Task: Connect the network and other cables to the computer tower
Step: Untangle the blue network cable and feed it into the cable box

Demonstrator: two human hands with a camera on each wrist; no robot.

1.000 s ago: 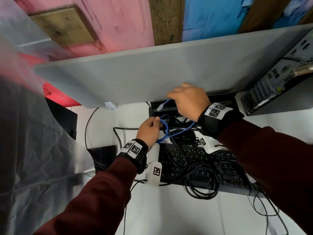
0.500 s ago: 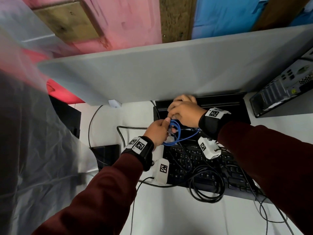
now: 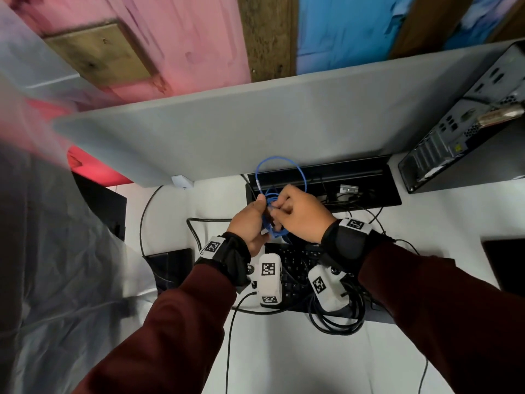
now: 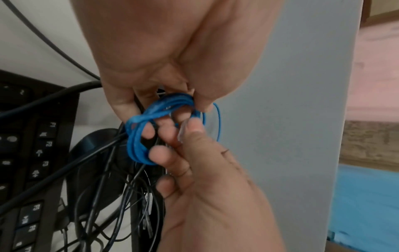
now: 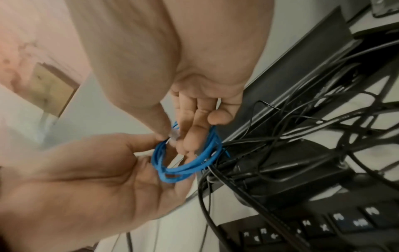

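Note:
A blue network cable [image 3: 270,223] is wound into a small coil, and both hands hold it above the black keyboard [image 3: 295,265]. My left hand [image 3: 262,206] grips the coil [image 4: 151,122] with curled fingers. My right hand [image 3: 277,211] pinches the cable's clear plug [image 5: 173,135] between thumb and fingers, right at the coil. One loose blue loop [image 3: 281,166] arches up above the hands. The computer tower [image 3: 460,132] lies at the far right with its rear ports facing me, well away from both hands.
A grey divider panel [image 3: 255,123] stands behind the desk. A black tray [image 3: 369,177] with tangled black cables lies under the hands. A coil of black cable [image 3: 335,319] rests on the keyboard's near edge. Dark flat objects sit at left [image 3: 170,265] and right [image 3: 502,260].
My right hand came back from the divider with the cable end and joined the left hand at the coil. A blue loop now stands above both hands.

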